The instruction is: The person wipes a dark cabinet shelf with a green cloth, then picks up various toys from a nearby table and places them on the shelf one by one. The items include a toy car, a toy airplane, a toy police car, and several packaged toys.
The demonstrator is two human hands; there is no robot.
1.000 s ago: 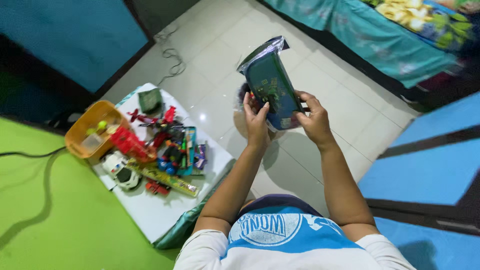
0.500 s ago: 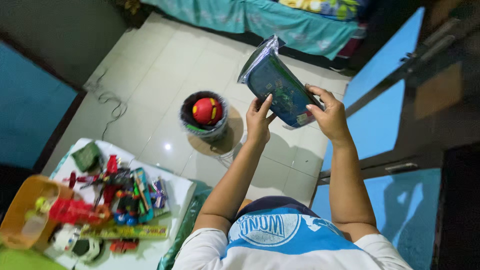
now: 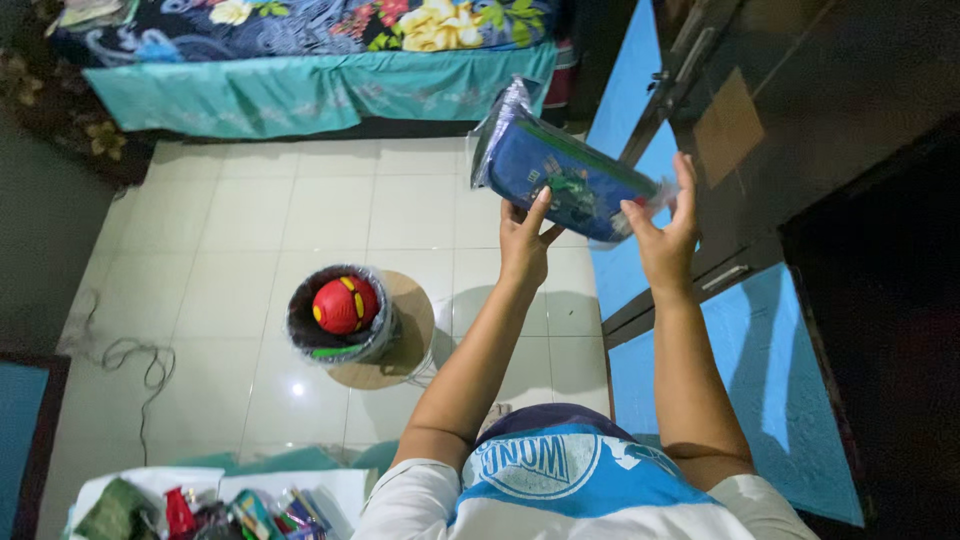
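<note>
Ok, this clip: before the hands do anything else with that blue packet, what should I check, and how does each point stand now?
1. Left hand on the blue plastic-wrapped packet: ok, it holds the lower edge.
2. Right hand on the packet: ok, fingers at its right end.
3. Packet raised off the floor: ok, it is in the air.
4. Wrapper sealed: cannot tell.
5. Basket below has room: cannot tell; a red ball sits in it.

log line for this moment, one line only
left hand: holds blue packet | right hand: holds its other end | packet: raised, in clear wrap | floor: bin with red ball
</note>
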